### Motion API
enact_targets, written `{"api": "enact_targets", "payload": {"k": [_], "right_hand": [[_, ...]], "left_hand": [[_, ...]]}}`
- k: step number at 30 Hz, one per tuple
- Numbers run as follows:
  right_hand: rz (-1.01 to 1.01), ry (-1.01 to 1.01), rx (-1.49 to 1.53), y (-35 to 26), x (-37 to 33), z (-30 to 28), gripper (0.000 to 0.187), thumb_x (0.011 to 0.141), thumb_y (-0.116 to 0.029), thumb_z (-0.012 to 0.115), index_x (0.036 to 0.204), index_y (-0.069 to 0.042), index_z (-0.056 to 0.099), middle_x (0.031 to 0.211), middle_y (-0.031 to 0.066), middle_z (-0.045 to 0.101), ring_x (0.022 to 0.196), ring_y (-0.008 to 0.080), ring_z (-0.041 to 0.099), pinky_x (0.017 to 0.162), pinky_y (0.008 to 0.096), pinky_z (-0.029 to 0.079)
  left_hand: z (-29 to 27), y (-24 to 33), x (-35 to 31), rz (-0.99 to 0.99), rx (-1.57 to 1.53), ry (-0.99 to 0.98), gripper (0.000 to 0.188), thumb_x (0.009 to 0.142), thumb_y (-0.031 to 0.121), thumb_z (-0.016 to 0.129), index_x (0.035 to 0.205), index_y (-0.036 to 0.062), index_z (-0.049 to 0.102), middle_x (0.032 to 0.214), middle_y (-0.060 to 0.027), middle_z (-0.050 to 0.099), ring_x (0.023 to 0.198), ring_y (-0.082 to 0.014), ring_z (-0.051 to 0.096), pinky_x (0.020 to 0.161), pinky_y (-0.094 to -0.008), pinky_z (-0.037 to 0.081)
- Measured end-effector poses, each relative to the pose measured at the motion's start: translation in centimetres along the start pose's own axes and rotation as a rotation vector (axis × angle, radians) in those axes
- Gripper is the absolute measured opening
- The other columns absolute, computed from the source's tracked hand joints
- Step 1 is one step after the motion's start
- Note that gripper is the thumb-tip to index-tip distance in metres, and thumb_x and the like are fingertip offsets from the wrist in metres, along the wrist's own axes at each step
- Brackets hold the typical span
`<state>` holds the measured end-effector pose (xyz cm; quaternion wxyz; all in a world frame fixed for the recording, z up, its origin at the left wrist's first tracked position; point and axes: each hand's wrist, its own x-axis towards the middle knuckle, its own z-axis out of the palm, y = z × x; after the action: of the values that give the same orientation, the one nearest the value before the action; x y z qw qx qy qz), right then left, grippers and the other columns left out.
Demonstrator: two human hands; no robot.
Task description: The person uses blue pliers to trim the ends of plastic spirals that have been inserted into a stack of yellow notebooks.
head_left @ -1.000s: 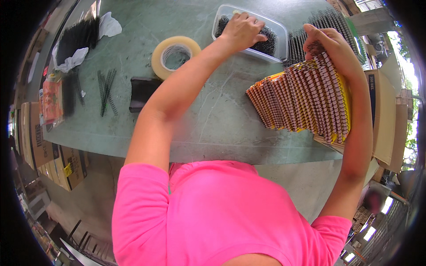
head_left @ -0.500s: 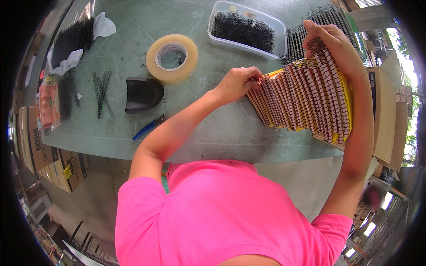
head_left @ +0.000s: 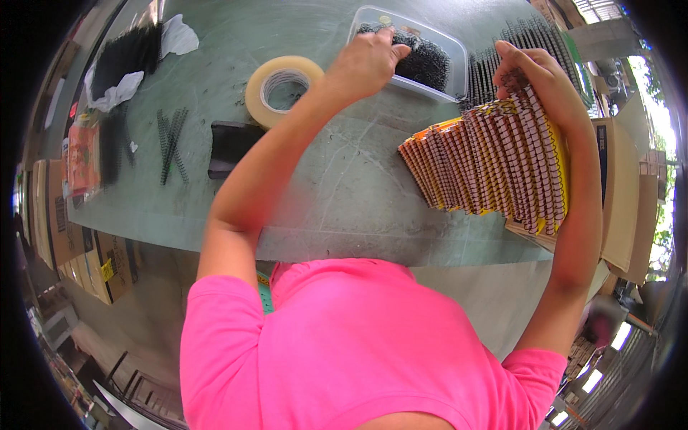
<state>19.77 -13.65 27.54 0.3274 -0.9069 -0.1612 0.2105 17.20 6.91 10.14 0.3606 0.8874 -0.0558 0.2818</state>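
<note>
My left hand (head_left: 368, 63) is over the left side of a clear plastic tub (head_left: 356, 29) filled with small black wire coils (head_left: 424, 68). Its thumb and forefinger are apart, and the other fingertips are partly hidden. At the far right, my right hand (head_left: 537, 72) is closed around a small bunch of dark wire coils (head_left: 513, 80). It rests at the far end of a slanting row of spiral-bound notebooks (head_left: 487, 161) with yellow and orange covers. Their dark wire spines face up, and my right forearm runs along the row's right side.
A roll of clear tape (head_left: 261, 89) lies left of the tub, near a black scoop-like piece (head_left: 228, 147). Long black spirals (head_left: 170, 143) cross on the table. More black spirals (head_left: 534, 36) are stacked behind my right hand. An open cardboard box (head_left: 620, 193) stands right.
My left hand has left the near-left end of the notebook row and moved up and left to the tub. My right hand has stayed almost still. My left forearm now covers the blue-handled tool.
</note>
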Motion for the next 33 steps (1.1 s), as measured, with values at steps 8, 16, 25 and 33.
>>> {"api": "enact_targets", "payload": {"k": [8,16,25,33], "right_hand": [[0.068,0.088,0.049,1.0,-1.0,-0.7,0.045,0.082,-0.045,0.057,0.069,-0.002,0.058,0.059,0.0031,0.054,0.052,0.0091,0.051,0.053,0.0214,0.041],[0.008,0.092,0.06,-0.3,-0.7,0.6,0.042,0.083,-0.045,0.058,0.068,-0.005,0.058,0.061,0.0026,0.055,0.056,0.0077,0.055,0.052,0.019,0.043],[0.013,0.04,0.005,0.1,-0.6,-0.2,0.043,0.084,-0.044,0.056,0.07,-0.003,0.061,0.058,0.004,0.056,0.053,0.0091,0.055,0.05,0.0197,0.044],[0.01,0.033,0.004,0.2,-0.2,0.1,0.048,0.084,-0.045,0.054,0.068,-0.001,0.06,0.058,0.005,0.056,0.053,0.0098,0.052,0.054,0.0228,0.041]], "left_hand": [[-17.6,0.6,-12.3,-0.319,0.209,-0.727,0.028,0.08,0.022,0.061,0.094,-0.0005,0.054,0.085,-0.016,0.059,0.082,-0.0332,0.056,0.073,-0.0405,0.044],[-16.4,0.4,-22.7,-0.344,0.479,-0.747,0.06,0.072,0.022,0.066,0.123,0.0024,0.041,0.116,-0.0225,0.045,0.103,-0.0359,0.044,0.085,-0.044,0.039],[-7.2,3.0,-17.7,-0.974,-1.026,-0.714,0.038,0.089,0.028,0.045,0.116,0.0004,0.045,0.094,-0.0152,0.057,0.079,-0.0295,0.06,0.068,-0.0395,0.048],[1.1,3.7,-16.1,-1.529,-1.564,-0.709,0.035,0.093,0.032,0.031,0.105,0.0007,0.043,0.1,-0.0231,0.054,0.086,-0.0373,0.058,0.073,-0.0488,0.049]]}}
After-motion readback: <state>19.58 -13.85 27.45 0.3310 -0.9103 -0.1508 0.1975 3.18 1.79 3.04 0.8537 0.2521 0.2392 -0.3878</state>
